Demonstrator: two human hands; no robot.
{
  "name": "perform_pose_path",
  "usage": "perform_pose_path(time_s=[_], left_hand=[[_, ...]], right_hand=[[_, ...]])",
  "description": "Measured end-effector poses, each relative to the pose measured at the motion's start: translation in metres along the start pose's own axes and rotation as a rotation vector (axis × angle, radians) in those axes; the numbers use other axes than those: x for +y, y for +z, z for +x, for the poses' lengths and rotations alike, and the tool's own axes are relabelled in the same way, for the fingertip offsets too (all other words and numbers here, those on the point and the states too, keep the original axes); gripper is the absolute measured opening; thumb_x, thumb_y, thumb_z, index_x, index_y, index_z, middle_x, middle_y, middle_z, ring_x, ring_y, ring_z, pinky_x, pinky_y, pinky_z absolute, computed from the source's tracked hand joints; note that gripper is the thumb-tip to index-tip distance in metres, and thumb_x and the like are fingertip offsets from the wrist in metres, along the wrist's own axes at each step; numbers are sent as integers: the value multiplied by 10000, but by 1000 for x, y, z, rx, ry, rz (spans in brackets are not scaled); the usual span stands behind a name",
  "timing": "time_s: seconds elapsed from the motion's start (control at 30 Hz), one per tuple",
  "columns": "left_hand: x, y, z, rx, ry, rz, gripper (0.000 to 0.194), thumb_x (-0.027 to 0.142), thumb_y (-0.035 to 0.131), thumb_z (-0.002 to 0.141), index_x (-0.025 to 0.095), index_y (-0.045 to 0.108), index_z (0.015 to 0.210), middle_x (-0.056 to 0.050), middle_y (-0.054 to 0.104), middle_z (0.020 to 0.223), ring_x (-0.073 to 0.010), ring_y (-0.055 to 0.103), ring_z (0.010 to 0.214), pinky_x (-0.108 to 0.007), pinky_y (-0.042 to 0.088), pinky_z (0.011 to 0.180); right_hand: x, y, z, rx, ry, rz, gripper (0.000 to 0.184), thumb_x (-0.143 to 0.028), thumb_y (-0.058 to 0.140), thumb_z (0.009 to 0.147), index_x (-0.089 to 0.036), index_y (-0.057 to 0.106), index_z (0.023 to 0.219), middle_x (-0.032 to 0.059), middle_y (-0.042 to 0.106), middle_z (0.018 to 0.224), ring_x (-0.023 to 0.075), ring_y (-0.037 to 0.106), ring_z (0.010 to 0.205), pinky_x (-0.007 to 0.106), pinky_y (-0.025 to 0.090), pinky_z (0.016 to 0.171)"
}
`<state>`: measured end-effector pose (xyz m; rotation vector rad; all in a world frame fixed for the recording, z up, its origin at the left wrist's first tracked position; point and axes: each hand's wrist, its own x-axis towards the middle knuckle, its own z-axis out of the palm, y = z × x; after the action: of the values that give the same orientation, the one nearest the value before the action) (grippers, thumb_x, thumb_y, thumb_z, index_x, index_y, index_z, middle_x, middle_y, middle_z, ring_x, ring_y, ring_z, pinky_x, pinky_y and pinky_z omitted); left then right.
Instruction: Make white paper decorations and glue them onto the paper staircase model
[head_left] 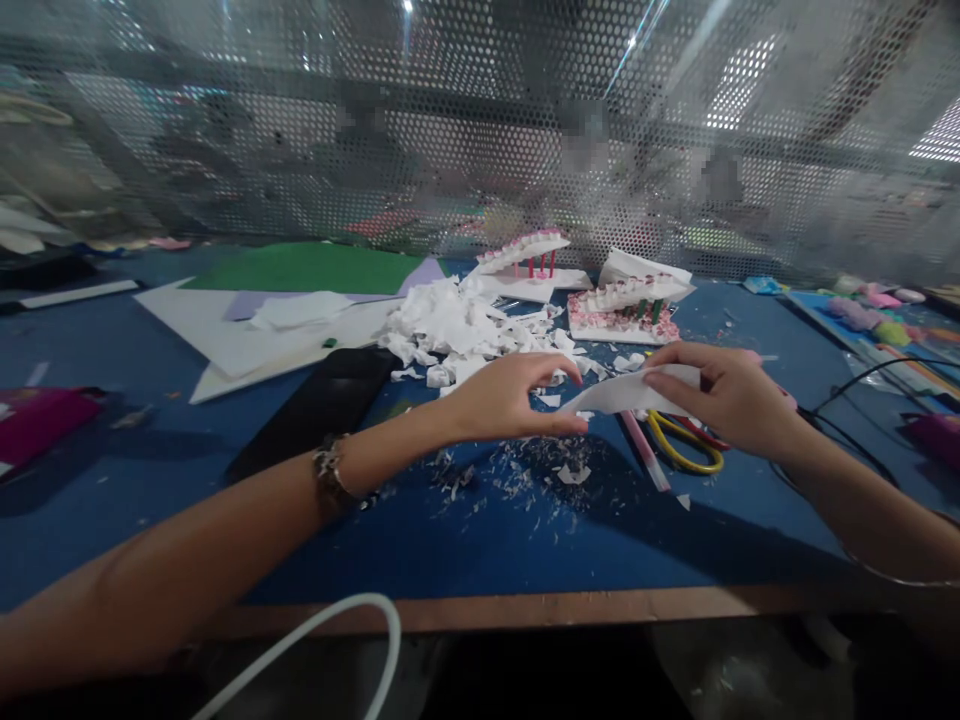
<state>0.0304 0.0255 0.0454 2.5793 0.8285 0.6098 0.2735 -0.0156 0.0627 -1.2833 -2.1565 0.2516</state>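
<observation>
Over the blue table, a strip of white paper [622, 391] is pinched between the thumb and fingers of my right hand [724, 395]. Its narrow left end reaches into the gap of my left hand [517, 395], whose thumb and fingers are apart; whether they touch the paper I cannot tell. Beyond my left hand lies a heap of torn white paper [450, 320]. Small paper scraps [517, 480] are scattered below both hands. Yellow-handled scissors [686, 455] and a pink stick [645, 450] lie beneath my right hand.
Two small white and pink paper models [529, 255] [626, 305] stand at the back. A black case [322, 405] lies left, beside white sheets [202, 330] and a green sheet [300, 268]. Black cables [847, 440] run at right; a white cable [322, 615] loops at the front edge.
</observation>
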Motion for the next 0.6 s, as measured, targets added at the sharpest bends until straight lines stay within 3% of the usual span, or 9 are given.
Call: perform_pose_path(time_s=[0.07,0.13,0.23,0.33,0.37,0.47,0.53,0.6], left_hand=[[2,4,4,-43,104,26,296,432,472,827,169,600,780,-10,536,662,-103,473,598,-207,330,551],[-3,4,6,-55,121,42,365,361,381,882,150,566,648,-14,522,612,-91,468,564,-202,327,538],[-23,-6,3,-82,111,93,369,348,380,882,146,563,632,-16,540,595,-84,473,547,-199,334,545],[-50,-24,-5,-127,-6,145,340,341,392,868,154,609,685,-11,589,630,-85,505,581,-206,337,576],[-59,-30,-6,-78,-67,174,337,352,399,860,156,617,693,1,579,611,-80,482,558,-212,325,565],[-84,-52,-7,219,-283,308,357,402,382,855,170,638,762,56,473,499,-63,357,480,-233,253,511],[-96,-70,-3,348,-328,367,412,477,359,861,162,616,795,76,382,472,-48,321,503,-227,226,524],[-106,-89,4,470,-355,412,476,511,311,868,148,608,788,61,377,496,-63,341,525,-229,240,540]], right_hand=[[-1,-1,3,18,-15,-20,198,-387,512,822,-217,612,800,-35,515,548,54,361,405,213,274,383],[3,-5,4,-1,24,-8,210,-398,511,818,-214,609,797,-34,523,545,57,410,398,207,291,379],[15,-15,4,-119,143,57,229,-424,511,813,-212,594,834,-42,531,482,80,497,376,197,341,375],[27,-24,3,-238,228,127,245,-429,494,823,-202,570,876,-41,525,406,97,511,351,197,375,383],[31,-26,3,-254,238,144,248,-428,502,818,-196,567,879,-33,536,416,97,514,358,197,378,388],[38,-30,5,-259,199,141,269,-427,551,782,-179,588,877,21,620,608,88,542,451,196,370,414],[40,-29,8,-240,147,72,277,-429,562,771,-175,615,869,27,613,665,67,499,469,196,329,407],[41,-28,10,-233,109,0,281,-428,539,787,-178,633,873,2,556,579,52,418,440,200,280,395]])
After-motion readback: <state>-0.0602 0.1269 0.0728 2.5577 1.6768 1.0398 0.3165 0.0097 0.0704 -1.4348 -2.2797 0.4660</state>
